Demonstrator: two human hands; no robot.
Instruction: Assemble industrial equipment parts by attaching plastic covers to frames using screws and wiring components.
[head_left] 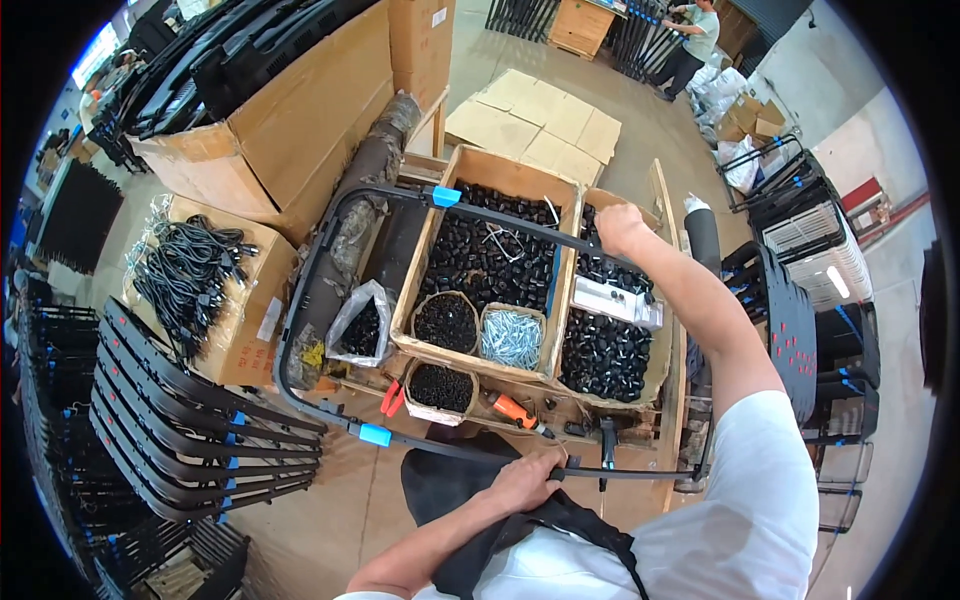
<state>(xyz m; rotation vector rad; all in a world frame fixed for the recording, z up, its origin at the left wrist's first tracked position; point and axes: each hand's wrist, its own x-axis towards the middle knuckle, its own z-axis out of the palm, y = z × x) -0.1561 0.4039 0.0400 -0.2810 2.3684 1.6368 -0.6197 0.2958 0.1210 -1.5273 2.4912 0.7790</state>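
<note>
A large black tubular frame [400,438] with rounded corners and blue pieces [376,435] lies level over the workbench and its bins. My left hand [527,481] is wrapped round its near tube, in front of my dark apron. Reaching across, my right hand [621,229] is closed at the far tube, above a bin of black plastic caps [605,352]; its fingertips are partly hidden. Inside the frame's outline stand a wooden bin [402,325] of black caps, a box of silver screws [512,337] and tubs of small black parts [440,388].
An orange-and-black screwdriver-like tool [515,410], red-handled pliers [392,398] and a dark power tool [608,442] lie at the bench's near edge. Stacked black frames [190,430] and a carton of cables [250,345] stand left. Another person [692,45] works far off.
</note>
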